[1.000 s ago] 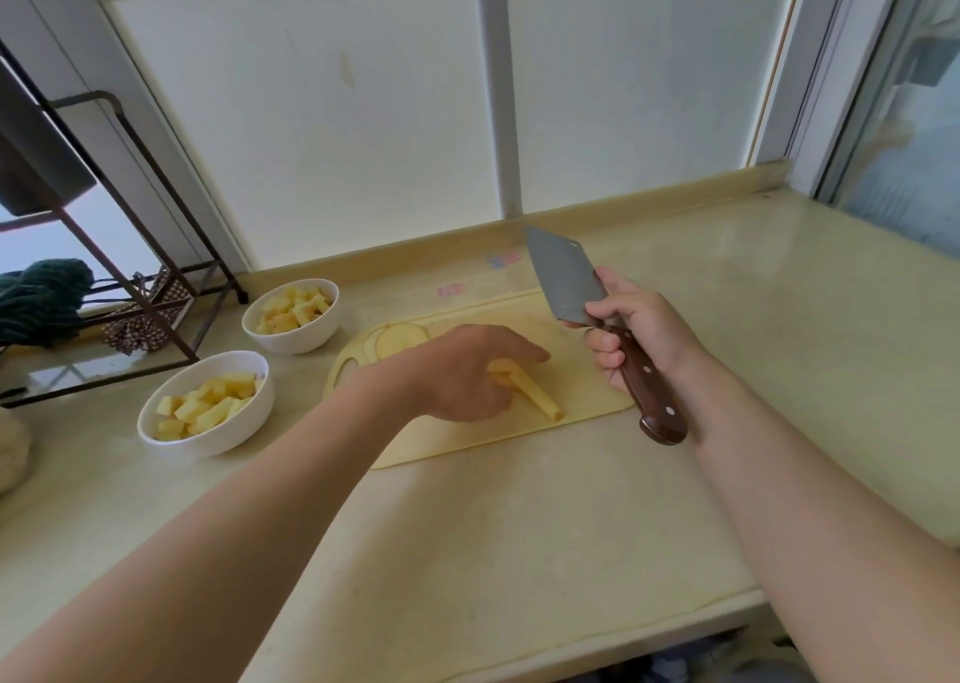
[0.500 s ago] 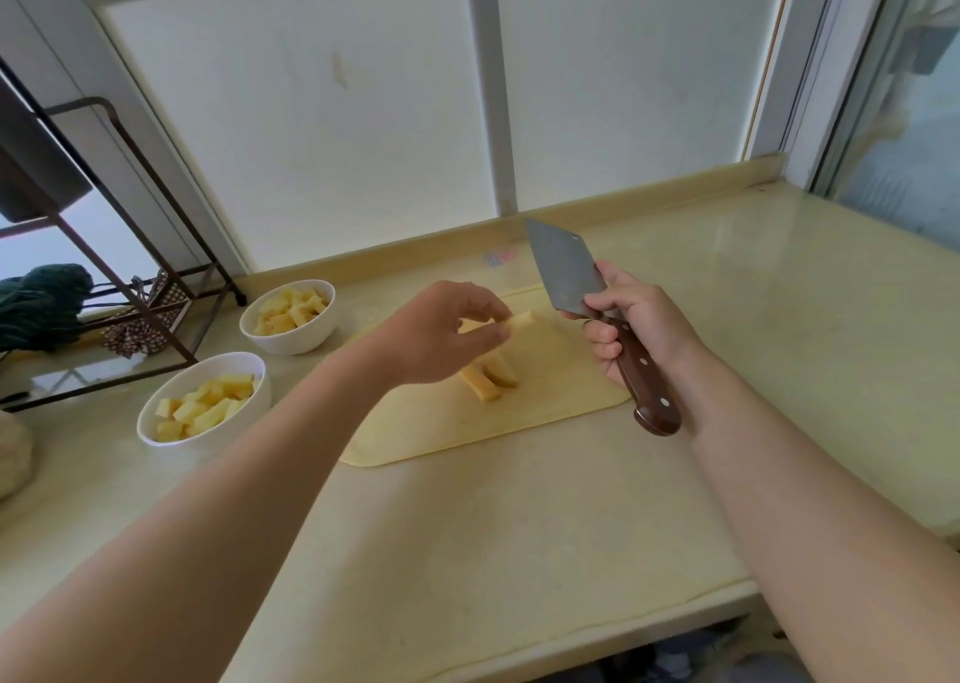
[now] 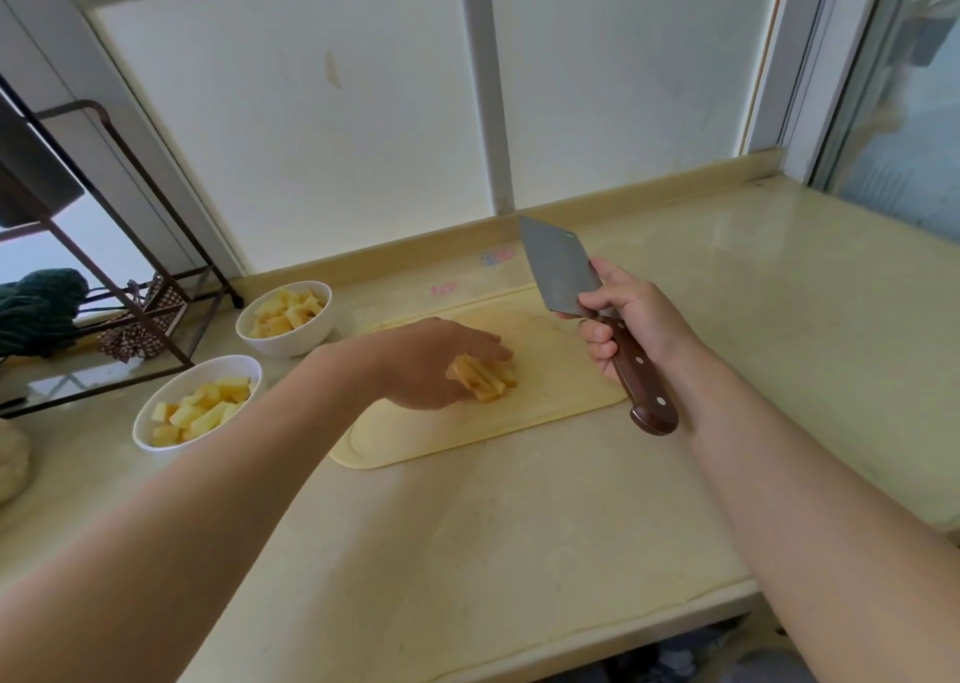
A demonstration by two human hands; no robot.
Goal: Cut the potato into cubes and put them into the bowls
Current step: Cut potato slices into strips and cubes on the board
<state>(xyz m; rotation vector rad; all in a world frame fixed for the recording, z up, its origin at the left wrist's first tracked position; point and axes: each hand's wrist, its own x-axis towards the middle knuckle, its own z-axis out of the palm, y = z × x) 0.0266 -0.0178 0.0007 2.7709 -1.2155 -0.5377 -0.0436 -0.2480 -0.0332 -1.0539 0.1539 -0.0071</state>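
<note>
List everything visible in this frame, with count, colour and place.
Potato sticks: a few, yellow, stacked on the board under the left hand.
Board: one, pale yellow, mid-counter.
Bowls: two, white, left of the board, near and far, both holding potato cubes.
Cleaver: one, steel blade, brown handle, raised above the board.
Rack: one, dark metal, far left.
Counter: one, beige.
Left hand: on the sticks.
Right hand: gripping the cleaver.

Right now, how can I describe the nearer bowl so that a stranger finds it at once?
Start at the pale cutting board on the counter and look to its left. Two white bowls of potato cubes stand there; the nearer bowl is closest to the counter's front edge, looks wider, and is farther from the wall than the other bowl.
</note>
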